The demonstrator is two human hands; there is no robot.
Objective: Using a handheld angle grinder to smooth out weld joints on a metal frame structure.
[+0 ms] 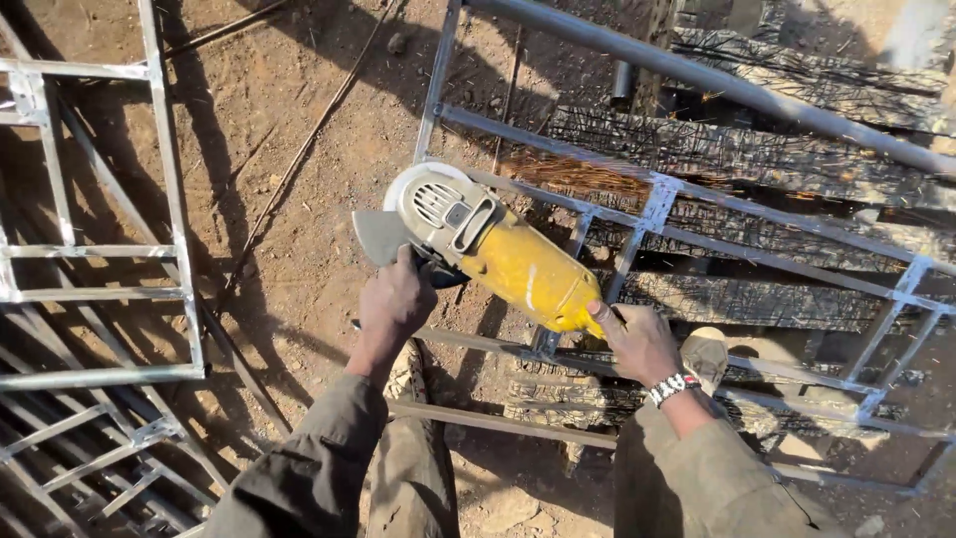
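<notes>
A yellow angle grinder [503, 254] with a grey head is held over a welded metal frame [657, 214] of square tubes. My left hand [396, 304] grips the side handle by the grey head, beside the disc guard. My right hand [637, 339] wraps the rear of the yellow body; a beaded bracelet sits on that wrist. A streak of orange sparks [578, 174] fans out to the right from the disc along a frame bar.
Bare dirt ground lies under me. More metal grilles [100, 299] are stacked at the left. A thick steel pipe [717, 85] crosses the top right above charred timber. Thin rods [299, 159] lie on the soil. My shoe [705, 354] rests on the frame.
</notes>
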